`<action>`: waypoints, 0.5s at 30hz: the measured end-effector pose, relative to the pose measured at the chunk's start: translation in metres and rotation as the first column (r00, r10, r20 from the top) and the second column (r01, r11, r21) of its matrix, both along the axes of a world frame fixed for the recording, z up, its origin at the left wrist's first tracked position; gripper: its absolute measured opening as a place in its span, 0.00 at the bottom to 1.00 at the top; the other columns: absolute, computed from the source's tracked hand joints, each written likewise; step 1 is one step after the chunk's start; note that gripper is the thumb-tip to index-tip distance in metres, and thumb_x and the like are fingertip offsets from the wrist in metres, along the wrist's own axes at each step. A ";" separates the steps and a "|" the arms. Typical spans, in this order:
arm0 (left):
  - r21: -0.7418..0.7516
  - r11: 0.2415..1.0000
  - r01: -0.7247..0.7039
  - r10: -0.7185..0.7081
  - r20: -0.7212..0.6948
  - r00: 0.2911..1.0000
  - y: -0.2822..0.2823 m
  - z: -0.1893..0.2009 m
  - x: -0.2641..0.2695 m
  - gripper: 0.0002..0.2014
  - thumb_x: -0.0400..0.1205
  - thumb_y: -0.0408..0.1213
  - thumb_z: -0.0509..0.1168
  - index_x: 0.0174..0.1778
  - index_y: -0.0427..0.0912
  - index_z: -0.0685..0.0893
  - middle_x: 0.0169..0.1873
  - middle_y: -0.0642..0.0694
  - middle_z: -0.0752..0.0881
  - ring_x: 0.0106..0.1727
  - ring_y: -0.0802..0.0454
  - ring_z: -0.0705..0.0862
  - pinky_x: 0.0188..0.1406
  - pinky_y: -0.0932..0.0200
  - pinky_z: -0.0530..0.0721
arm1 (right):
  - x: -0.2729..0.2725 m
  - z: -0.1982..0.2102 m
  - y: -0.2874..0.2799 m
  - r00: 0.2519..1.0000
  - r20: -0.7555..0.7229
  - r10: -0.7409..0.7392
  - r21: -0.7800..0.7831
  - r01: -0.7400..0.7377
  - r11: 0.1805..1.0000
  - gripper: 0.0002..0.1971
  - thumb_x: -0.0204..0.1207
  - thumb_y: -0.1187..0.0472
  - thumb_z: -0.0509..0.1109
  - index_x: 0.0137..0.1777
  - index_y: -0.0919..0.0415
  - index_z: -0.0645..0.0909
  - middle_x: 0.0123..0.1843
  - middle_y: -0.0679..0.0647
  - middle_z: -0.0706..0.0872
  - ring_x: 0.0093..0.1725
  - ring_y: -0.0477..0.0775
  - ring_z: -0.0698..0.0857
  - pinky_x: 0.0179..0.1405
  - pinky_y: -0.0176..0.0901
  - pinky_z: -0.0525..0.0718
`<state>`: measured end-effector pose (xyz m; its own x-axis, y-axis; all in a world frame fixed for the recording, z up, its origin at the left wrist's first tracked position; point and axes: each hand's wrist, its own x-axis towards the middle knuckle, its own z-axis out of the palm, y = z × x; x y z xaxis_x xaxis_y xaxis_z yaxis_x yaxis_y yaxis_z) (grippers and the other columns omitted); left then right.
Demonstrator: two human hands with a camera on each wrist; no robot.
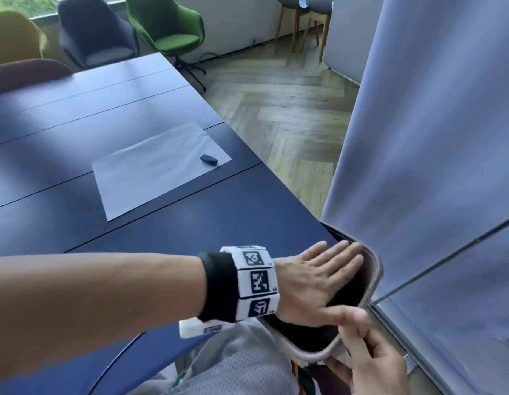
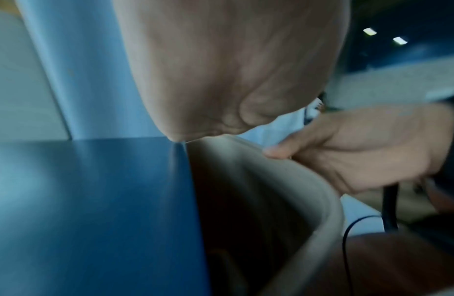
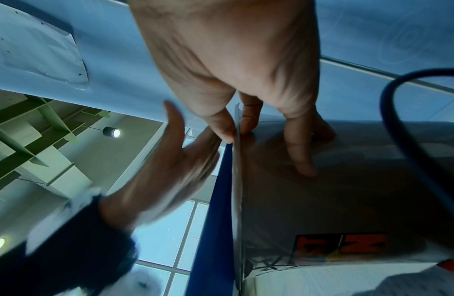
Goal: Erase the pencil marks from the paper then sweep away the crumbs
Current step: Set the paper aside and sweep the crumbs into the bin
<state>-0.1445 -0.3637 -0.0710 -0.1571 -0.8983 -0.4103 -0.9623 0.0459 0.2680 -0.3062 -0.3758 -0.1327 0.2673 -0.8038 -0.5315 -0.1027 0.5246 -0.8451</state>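
Head view, left to right: a dark blue table point(image 1: 76, 223) fills the left half of the frame; a white sheet of paper point(image 1: 156, 169) lies flat on it at centre-left, no pencil marks discernible at this sharpness; a small dark eraser point(image 1: 209, 159) rests on the paper near its right edge. No crumbs can be made out; too small to tell.

Lower centre: the left hand point(image 1: 313, 283), a tagged band on the wrist, lies palm down with fingers straight and together at the table's right edge, reaching over the dark opening of a grey bin point(image 1: 375, 269); it holds nothing; the left wrist view shows the bin rim pressed against the table edge.

Lower right: the right hand point(image 1: 372, 357) grips the bin's near rim; the right wrist view shows the thumb on one side of the rim and fingers on the other, pinching it.

Upper frame: an olive chair point(image 1: 11, 38), a dark chair point(image 1: 96, 32) and a green chair point(image 1: 167, 24) stand behind the table; a herringbone wood floor point(image 1: 290, 109) lies right of centre; a pale grey panel point(image 1: 432, 109) occupies the right side.
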 end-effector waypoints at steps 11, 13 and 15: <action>0.088 0.744 -0.662 0.619 0.281 0.733 0.129 0.004 0.116 0.60 0.54 0.82 0.14 0.76 0.44 0.21 0.79 0.45 0.20 0.77 0.53 0.18 0.78 0.57 0.25 | -0.006 -0.012 -0.004 0.999 0.048 -0.009 -0.018 0.010 1.000 0.13 0.73 0.66 0.75 0.32 0.73 0.79 0.31 0.61 0.81 0.23 0.40 0.82 0.26 0.40 0.87; 0.084 0.867 -0.491 0.462 0.234 0.856 0.107 -0.004 0.072 0.54 0.60 0.79 0.14 0.75 0.44 0.18 0.77 0.43 0.19 0.76 0.53 0.16 0.80 0.52 0.25 | -0.005 -0.012 -0.003 0.998 0.066 -0.017 0.006 0.016 1.000 0.12 0.74 0.66 0.75 0.32 0.73 0.80 0.26 0.57 0.79 0.24 0.42 0.82 0.32 0.49 0.88; 0.059 0.954 -0.295 0.279 0.192 0.941 0.078 -0.011 0.025 0.51 0.69 0.74 0.21 0.80 0.39 0.23 0.79 0.41 0.21 0.77 0.52 0.17 0.81 0.46 0.28 | -0.004 -0.010 -0.001 0.998 0.059 -0.004 0.008 0.003 1.000 0.12 0.74 0.65 0.75 0.33 0.72 0.81 0.29 0.61 0.81 0.29 0.49 0.84 0.38 0.57 0.89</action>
